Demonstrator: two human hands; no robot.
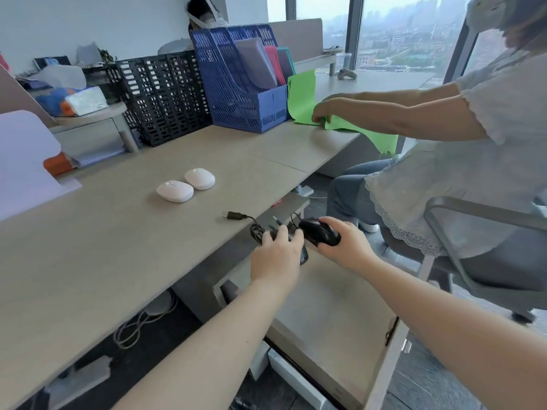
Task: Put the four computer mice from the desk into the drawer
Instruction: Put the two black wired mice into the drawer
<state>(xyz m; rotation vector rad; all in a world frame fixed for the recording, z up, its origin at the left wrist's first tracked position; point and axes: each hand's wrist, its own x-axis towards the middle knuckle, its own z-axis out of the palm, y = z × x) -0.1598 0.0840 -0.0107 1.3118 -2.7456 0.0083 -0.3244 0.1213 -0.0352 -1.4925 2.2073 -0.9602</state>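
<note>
Two white wireless mice lie side by side on the desk (118,247), one on the left (175,191) and one on the right (200,178). My right hand (344,242) grips a black wired mouse (318,231) just past the desk's front edge, above the open drawer (334,309). My left hand (276,255) is closed over a second black mouse (304,255), mostly hidden under the fingers. Their tangled black cables (256,229) trail onto the desk, ending in a USB plug (232,215).
Black (159,96) and blue (236,84) file racks stand at the back of the desk. A seated person on the right handles green paper (302,99); their office chair (479,255) is close to the drawer. Cables and boxes lie under the desk.
</note>
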